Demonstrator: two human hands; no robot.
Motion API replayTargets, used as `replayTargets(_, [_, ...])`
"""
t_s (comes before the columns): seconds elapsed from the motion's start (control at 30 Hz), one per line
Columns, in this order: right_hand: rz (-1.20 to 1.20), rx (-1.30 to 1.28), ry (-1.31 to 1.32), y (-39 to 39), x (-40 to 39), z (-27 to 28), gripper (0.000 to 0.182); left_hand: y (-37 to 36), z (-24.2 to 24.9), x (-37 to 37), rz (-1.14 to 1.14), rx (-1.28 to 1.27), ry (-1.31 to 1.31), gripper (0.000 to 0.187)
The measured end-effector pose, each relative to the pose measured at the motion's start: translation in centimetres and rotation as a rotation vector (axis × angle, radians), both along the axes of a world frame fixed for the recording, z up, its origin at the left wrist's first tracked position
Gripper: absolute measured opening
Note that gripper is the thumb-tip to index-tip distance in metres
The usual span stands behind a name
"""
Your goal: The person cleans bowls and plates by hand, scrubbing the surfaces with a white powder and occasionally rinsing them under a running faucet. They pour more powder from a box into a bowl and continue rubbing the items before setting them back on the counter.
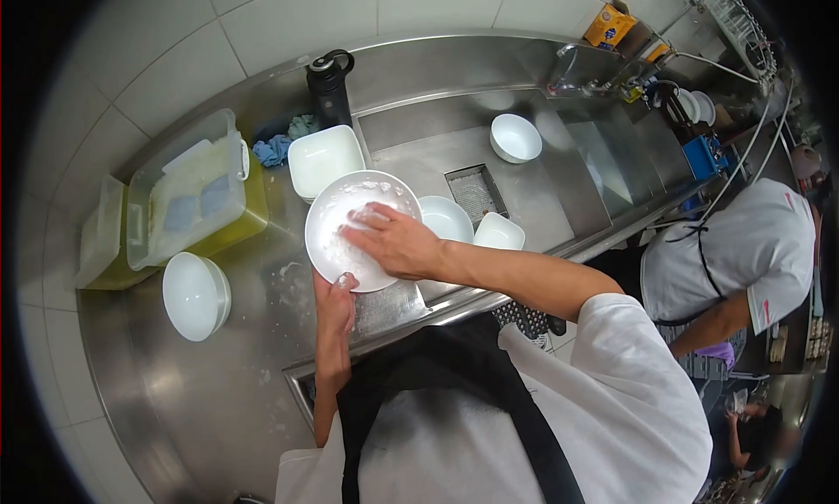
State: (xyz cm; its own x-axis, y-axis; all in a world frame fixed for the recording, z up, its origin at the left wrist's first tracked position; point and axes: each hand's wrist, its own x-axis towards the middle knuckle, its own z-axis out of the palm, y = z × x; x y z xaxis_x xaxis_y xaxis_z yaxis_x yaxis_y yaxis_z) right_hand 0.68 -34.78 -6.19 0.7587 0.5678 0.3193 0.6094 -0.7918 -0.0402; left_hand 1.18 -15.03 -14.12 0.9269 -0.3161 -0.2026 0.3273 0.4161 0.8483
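A round white bowl (323, 229) with foamy suds inside is held over the near edge of the sink. My left hand (335, 301) grips its lower rim, thumb on top. Reaching into the bowl, my right hand (393, 242) rests on the sudsy inside with fingers apart; what may lie under the palm is hidden. Just behind the bowl stands a stack of square white bowls (326, 161). To its right, a round white bowl (446, 219) and a small square white dish (499, 233) sit at the sink.
Stacked round bowls (194, 298) stand left on the steel counter (236, 390). Behind are a clear tub of yellowish liquid (197, 189), blue cloths (273, 151) and a black bottle (329, 93). Another white bowl (516, 139) sits in the sink (411, 128). A co-worker (734, 250) stands right.
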Motion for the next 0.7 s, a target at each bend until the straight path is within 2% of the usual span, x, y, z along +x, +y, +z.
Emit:
replayTargets(0.07, [-0.057,-0.08,0.018,0.5,-0.8,0.2,0.054,-0.4,1.1,-0.5,0.062,-0.041,0.023,0.077])
replayTargets(0.13, [-0.026,0.054,0.275,1.6,-2.1,-0.6,0.054,-0.5,0.0,-0.3,0.12,-0.046,-0.001,0.077])
replayTargets(0.2, [-0.029,0.148,0.273,1.4,-2.7,-1.0,0.053,-0.6,-0.8,-0.2,0.181,-0.054,-0.016,0.077])
replayTargets(0.27, [-0.258,-0.037,0.111,0.7,-2.3,-1.5,0.051,-0.2,-0.9,-0.3,0.104,0.007,-0.005,0.079])
replayTargets(0.33, [-0.334,-0.005,0.075,0.9,-1.0,-0.1,0.053,-0.6,-1.1,-0.5,0.09,-0.005,-0.002,0.079])
replayTargets(0.4, [-0.213,0.397,0.052,1.9,0.6,-0.3,0.055,-1.4,-0.5,-0.3,0.08,-0.029,-0.002,0.079])
replayTargets(0.43, [-0.142,0.433,0.189,2.6,0.4,-0.2,0.056,-1.4,0.5,-0.4,0.066,-0.082,0.05,0.08])
replayTargets(0.47, [-0.007,0.451,0.083,3.1,0.0,-1.2,0.053,-1.4,1.3,-0.3,0.056,-0.135,0.096,0.08])
replayTargets(0.5, [0.014,0.462,0.308,2.8,-0.2,-1.9,0.051,-0.4,-0.3,0.6,-0.003,-0.081,-0.024,0.078])
replayTargets(0.53, [0.032,0.469,0.537,2.2,-0.7,-2.2,0.048,0.2,-0.5,0.7,-0.005,-0.077,-0.027,0.078])
replayTargets(0.6, [0.07,0.098,0.403,-0.2,-0.7,-2.5,0.044,0.9,-1.1,0.1,-0.039,-0.025,0.08,0.08])
replayTargets(0.63, [0.02,-0.209,0.418,0.1,-0.2,-0.8,0.04,0.8,-1.0,-0.2,-0.045,-0.022,0.087,0.08])
replayTargets(0.67, [0.012,-0.208,0.418,0.0,0.5,-0.5,0.04,0.5,-0.7,-0.1,-0.061,0.028,0.083,0.081])
replayTargets(0.7, [0.086,-0.209,0.133,-0.3,1.2,-0.5,0.039,0.1,-0.3,-0.1,-0.078,0.077,0.079,0.082])
